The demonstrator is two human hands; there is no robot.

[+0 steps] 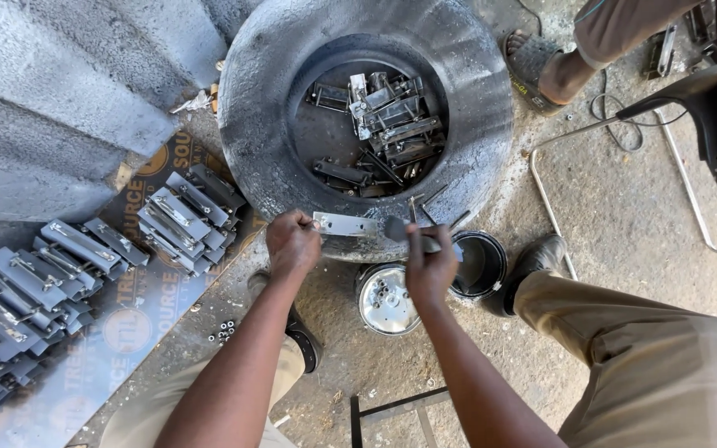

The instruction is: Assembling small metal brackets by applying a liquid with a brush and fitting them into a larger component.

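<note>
My left hand (292, 243) grips one end of a flat grey metal bracket (347, 224), holding it over the near rim of a big tyre (252, 133). My right hand (430, 264) holds a paintbrush (400, 230) whose dark bristles touch the bracket's right end. Inside the tyre's hollow lies a heap of several similar metal brackets (392, 124). Just below the hands stand an open tin of black paint (479, 264) and a round tin lid (385, 300) with small bolts on it.
Rows of several painted brackets (51, 274) lie on a printed board (139, 319) at the left. A grey corrugated sheet (60, 91) fills the upper left. Another person's sandalled foot (533, 66) and a metal chair frame (558, 199) stand at the right. My shoes (541, 257) rest on concrete.
</note>
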